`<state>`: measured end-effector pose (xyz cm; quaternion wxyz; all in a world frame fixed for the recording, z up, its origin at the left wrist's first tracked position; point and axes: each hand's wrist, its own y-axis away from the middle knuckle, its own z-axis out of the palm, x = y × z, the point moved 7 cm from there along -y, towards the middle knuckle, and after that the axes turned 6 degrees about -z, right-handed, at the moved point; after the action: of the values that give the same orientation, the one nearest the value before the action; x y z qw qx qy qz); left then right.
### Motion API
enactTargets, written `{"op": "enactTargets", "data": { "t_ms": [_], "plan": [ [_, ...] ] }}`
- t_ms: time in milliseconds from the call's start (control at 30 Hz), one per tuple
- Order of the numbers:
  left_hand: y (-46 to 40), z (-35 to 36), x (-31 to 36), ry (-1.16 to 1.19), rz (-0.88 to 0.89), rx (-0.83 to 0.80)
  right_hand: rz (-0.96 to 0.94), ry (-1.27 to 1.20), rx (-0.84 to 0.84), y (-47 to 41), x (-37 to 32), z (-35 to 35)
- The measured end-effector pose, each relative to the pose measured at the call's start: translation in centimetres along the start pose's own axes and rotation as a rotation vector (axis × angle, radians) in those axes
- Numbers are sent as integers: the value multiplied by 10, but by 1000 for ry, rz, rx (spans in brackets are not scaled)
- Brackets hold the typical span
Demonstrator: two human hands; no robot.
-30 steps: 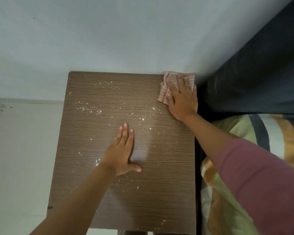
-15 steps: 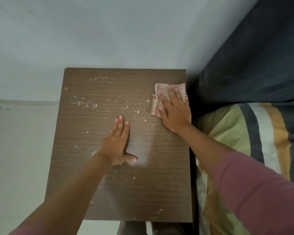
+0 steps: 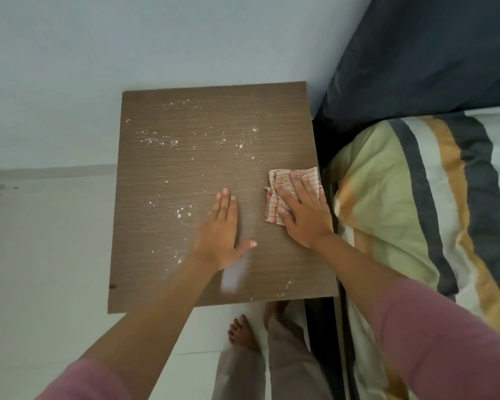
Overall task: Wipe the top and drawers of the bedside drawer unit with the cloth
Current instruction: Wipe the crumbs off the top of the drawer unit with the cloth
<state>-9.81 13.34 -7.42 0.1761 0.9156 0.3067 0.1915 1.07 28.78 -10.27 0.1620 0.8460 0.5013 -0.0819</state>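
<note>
Pressing the cloth [image 3: 293,194] flat under my right hand [image 3: 305,213], I have it at the right edge of the drawer unit's top [image 3: 185,168], about midway between front and back. The fingers lie straight and spread over the red-checked fabric, thumb beside its near corner. My left hand [image 3: 221,239] rests palm down on the bare wood just left of the cloth, fingers straight and together, thumb stuck out to the right, holding nothing. White crumbs [image 3: 182,212] speckle the brown top, thickest toward the back and left of my left hand, with a few near the front right corner. The striped bedding [image 3: 416,197] lies just right of the unit. My bare foot [image 3: 243,333] shows on the white floor below the front edge
</note>
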Motion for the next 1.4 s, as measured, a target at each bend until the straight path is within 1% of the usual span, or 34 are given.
{"op": "enactTargets", "data": {
  "t_ms": [100, 200, 267, 333, 500, 667, 767, 867, 1033, 1133, 1300, 1400],
  "plan": [
    [50, 26, -1, 11, 39, 1, 14, 12, 9, 30, -7, 8],
    [86, 52, -13, 24, 16, -34, 25, -3, 8, 55, -13, 15],
    [95, 63, -20, 77, -14, -61, 29, -15, 14, 69, -16, 19],
    [94, 65, -21, 106, -48, -82, 28, -10, 12, 82, -17, 23],
    [88, 64, -18, 94, -88, -113, 7, -9, 22, 103, -20, 27],
    [89, 63, -15, 74, -102, -107, 3, -8, 54, 129, -25, 33],
    [89, 64, -14, 48, -113, -122, -2, -20, 60, 142, -28, 39],
    [89, 64, -14, 27, -116, -125, -6, -39, 100, 149, -30, 40],
    [86, 64, -17, -71, -124, -112, -49, -93, 120, 162, -34, 45],
    [84, 65, -18, -82, -133, -114, -92, -169, 130, 172, -37, 45],
    [88, 63, -13, -134, -178, -128, -83, -431, 91, 196, -46, 46],
    [91, 60, -5, -184, -201, -134, -54, -419, 9, 203, -53, 29]
  ]
}}
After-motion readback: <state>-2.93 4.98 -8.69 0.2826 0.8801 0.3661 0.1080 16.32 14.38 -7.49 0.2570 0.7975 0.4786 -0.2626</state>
